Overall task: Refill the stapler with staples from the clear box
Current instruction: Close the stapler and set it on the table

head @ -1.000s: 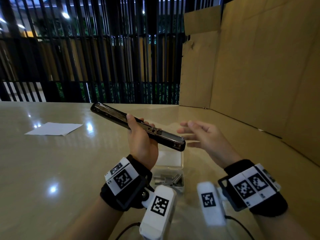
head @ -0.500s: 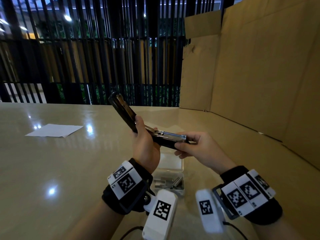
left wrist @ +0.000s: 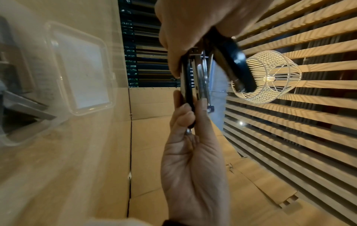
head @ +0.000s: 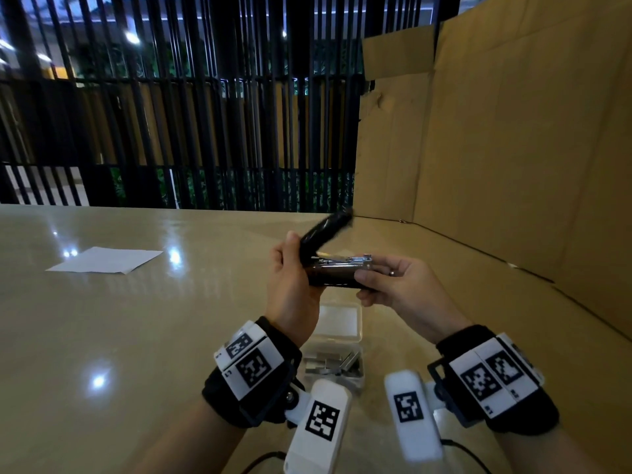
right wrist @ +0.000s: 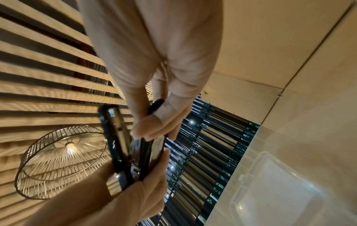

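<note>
The black stapler [head: 337,273] is held level above the table between both hands. My left hand [head: 295,265] grips its hinge end; my right hand [head: 371,278] pinches the front end of the base. The black top cover [head: 326,229] stands lifted, slanting up to the right and blurred, with the metal magazine [head: 345,261] bare beneath it. Under the hands the clear box [head: 355,378] lies open on the table, its lid [head: 340,321] folded back and several staple strips [head: 333,364] inside. The wrist views show the stapler [left wrist: 199,79] [right wrist: 139,152] edge-on between the two hands.
A white sheet of paper [head: 106,261] lies on the glossy beige table [head: 136,336] at the left. Cardboard walls [head: 513,148] stand along the right side and back right. Black vertical bars [head: 171,114] close off the far edge.
My right hand came in and took hold of the stapler's front end. The top cover swung from lying flat out to the upper left, up and over toward the magazine.
</note>
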`<state>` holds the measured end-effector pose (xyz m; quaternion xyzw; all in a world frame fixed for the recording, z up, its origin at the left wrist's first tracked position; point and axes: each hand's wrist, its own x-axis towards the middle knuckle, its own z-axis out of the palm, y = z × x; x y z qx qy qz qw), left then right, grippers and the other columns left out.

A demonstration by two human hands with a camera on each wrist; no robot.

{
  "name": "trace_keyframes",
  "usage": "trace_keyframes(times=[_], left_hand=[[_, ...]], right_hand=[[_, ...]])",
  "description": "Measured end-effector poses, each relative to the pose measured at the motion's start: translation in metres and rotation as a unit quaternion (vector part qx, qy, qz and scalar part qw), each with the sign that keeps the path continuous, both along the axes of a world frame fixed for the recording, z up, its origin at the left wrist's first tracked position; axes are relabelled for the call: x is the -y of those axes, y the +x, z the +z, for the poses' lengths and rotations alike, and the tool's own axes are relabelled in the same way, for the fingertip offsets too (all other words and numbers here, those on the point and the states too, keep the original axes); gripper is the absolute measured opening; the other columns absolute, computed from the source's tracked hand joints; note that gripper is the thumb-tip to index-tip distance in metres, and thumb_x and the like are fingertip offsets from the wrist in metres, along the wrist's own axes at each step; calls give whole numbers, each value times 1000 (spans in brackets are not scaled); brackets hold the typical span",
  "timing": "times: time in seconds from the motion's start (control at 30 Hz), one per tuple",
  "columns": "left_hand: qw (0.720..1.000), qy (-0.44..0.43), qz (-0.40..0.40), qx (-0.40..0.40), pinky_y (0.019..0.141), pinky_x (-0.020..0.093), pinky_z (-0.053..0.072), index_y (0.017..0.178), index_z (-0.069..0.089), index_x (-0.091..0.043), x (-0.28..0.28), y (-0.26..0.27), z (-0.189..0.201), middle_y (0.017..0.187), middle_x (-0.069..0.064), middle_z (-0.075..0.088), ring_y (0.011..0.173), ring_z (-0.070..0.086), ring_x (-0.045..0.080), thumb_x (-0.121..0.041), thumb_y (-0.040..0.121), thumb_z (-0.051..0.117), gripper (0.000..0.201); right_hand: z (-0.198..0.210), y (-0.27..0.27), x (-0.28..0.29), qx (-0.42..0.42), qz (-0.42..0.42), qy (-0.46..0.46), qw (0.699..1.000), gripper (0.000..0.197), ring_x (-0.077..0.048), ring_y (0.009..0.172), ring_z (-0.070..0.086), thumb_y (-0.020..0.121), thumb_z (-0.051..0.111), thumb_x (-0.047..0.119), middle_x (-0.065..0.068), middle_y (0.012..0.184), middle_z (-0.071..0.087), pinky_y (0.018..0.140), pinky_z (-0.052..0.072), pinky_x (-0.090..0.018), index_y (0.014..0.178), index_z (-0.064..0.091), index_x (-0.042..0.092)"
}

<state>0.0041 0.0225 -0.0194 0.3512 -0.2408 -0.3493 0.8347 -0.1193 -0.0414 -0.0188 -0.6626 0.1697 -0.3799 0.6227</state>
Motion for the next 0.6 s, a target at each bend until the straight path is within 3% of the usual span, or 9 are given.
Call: trace_keyframes(times=[0.07,0.17,0.23,0.37,0.6], left_hand=[[1000,6,-2,-6,64,24,50,94,44,-15,-1,-2,0,84,3,54,72,56,13,-16,97,44,2],[1000,12,-1,-7,65,23,52,98,44,-16,-1,0,-2,86,1,52,72,56,11,-8,94,48,10],[1000,16,-9,-1,66,23,52,92,45,-18,0,2,-2,86,1,53,72,56,12,-8,94,49,11],[998,29,-49,38,75,26,50,89,46,-17,2,6,-3,92,4,54,78,58,16,-4,93,50,14],[992,16,-92,85,72,23,54,79,45,-17,1,5,-6,93,6,55,85,59,19,5,90,49,25]], right_hand=[[1,-2,2,13,4,29,999,26,-11,50,61,81,57,-7,-11,82,68,50,54,-15,103,62,4],[2,-3,5,16,19,63,998,30,-16,64,63,83,57,3,-14,90,66,56,57,-17,114,57,3],[4,-3,4,16,19,74,997,24,-18,71,61,88,53,15,-14,92,63,58,58,-18,108,59,3],[6,-2,0,7,-24,75,997,23,-19,69,59,93,45,26,-14,87,61,53,55,-18,91,62,10],[6,-5,8,5,-64,131,989,20,-21,67,58,92,47,22,-15,84,58,48,55,-20,90,60,7]])
